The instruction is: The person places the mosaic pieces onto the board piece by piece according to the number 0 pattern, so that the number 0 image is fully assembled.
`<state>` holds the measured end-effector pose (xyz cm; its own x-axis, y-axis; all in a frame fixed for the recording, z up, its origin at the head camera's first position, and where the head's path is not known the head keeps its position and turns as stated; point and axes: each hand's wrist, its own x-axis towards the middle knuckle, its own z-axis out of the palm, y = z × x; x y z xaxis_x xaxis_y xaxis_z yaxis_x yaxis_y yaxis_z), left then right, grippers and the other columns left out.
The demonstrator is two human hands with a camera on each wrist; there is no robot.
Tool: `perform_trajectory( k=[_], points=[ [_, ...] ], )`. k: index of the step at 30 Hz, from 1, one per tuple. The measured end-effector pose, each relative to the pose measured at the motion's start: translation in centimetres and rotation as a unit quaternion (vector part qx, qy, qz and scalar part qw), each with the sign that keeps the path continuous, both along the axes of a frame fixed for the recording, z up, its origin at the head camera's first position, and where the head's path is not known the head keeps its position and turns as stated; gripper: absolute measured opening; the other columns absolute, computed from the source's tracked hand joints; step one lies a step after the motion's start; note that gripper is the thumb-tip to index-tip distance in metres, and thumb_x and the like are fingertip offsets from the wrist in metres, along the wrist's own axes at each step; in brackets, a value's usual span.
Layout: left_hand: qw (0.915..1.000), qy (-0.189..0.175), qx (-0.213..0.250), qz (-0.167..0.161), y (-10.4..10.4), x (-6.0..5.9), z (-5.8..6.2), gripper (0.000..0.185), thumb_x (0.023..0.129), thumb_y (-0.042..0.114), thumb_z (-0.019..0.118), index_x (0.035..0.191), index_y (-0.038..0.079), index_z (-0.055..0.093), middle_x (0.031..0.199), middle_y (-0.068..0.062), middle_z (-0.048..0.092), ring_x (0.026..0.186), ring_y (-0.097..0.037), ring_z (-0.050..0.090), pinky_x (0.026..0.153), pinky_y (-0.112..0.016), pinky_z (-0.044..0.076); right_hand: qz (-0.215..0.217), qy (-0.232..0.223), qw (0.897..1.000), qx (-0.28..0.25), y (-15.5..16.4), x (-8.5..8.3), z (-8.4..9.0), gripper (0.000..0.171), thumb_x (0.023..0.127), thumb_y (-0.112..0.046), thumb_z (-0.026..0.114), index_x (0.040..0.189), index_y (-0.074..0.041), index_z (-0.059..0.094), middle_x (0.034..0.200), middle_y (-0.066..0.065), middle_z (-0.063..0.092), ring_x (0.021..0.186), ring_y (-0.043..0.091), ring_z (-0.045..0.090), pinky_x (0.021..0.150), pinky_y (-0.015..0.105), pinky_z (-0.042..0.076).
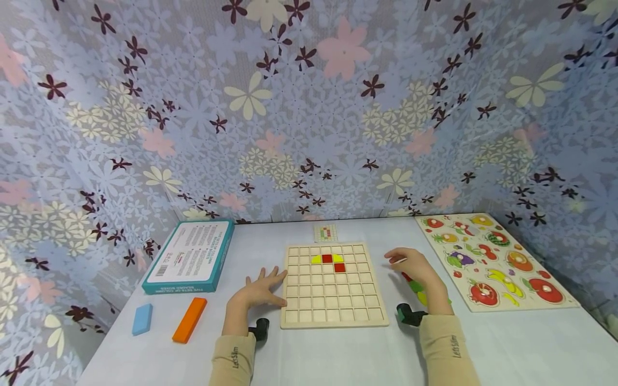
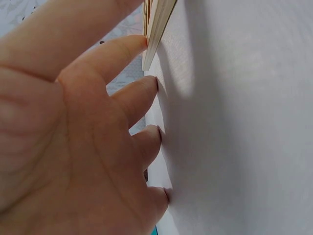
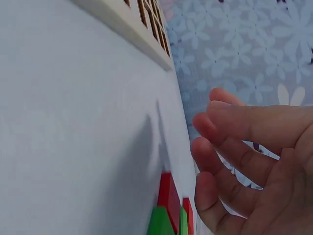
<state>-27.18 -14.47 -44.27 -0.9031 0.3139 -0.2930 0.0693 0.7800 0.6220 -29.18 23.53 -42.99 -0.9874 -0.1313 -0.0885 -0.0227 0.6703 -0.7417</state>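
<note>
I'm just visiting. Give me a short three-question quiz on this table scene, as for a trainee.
1. True or false: the left hand lies flat beside the square wooden grid board.
2. How many red tiles sit in the board? A one, B two, C five.
3. Fill in: the right hand hovers above loose red and ____ pieces.

Key: 1 true; 2 B; 3 green.

two hands (image 1: pixel 263 289) (image 1: pixel 415 267), two boards (image 1: pixel 333 284) (image 1: pixel 497 260), two loose blocks (image 1: pixel 142 319) (image 1: pixel 190 319), one box (image 1: pixel 190 256).
</note>
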Motion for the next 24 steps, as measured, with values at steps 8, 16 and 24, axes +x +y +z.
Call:
perform_trajectory(
  k=[8, 16, 24],
  points=[
    [1.0000, -0.002, 0.002, 0.000, 0.0, 0.0, 0.2, 0.085, 0.069, 0.025, 0.078, 0.142, 0.012, 0.038, 0.152, -0.015, 0.021, 0.139, -0.041, -0.001, 0.104, -0.065, -0.011, -0.004, -0.039, 0.999, 0.008, 2.0, 0.3, 0.1, 0.035, 0.078, 0.008, 0.053, 0.113, 0.006, 0.059, 0.112, 0.025, 0.059, 0.094, 0.032, 0.056, 0.075, 0.038, 0.052],
    [1.0000, -0.010, -0.001, -0.001, 0.0, -0.2, 0.3, 0.085, 0.070, 0.026, 0.077, 0.143, 0.013, 0.036, 0.152, -0.014, 0.020, 0.140, -0.040, -0.001, 0.104, -0.065, -0.012, 0.001, -0.040, 0.998, 0.054, 2.5, 0.4, -0.4, 0.040, 0.068, 0.016, 0.050, 0.103, 0.003, 0.064, 0.104, 0.020, 0.061, 0.084, 0.026, 0.051, 0.067, 0.031, 0.044],
    [0.9999, -0.010, -0.005, -0.004, -0.1, -0.3, 0.1, 0.085, 0.070, 0.027, 0.077, 0.143, 0.014, 0.036, 0.152, -0.014, 0.020, 0.140, -0.040, -0.001, 0.105, -0.065, -0.011, -0.018, -0.045, 0.997, 0.064, 2.2, 0.2, -0.6, 0.041, 0.067, 0.016, 0.048, 0.101, -0.001, 0.065, 0.098, 0.017, 0.057, 0.080, 0.026, 0.047, 0.063, 0.030, 0.041]
  ],
)
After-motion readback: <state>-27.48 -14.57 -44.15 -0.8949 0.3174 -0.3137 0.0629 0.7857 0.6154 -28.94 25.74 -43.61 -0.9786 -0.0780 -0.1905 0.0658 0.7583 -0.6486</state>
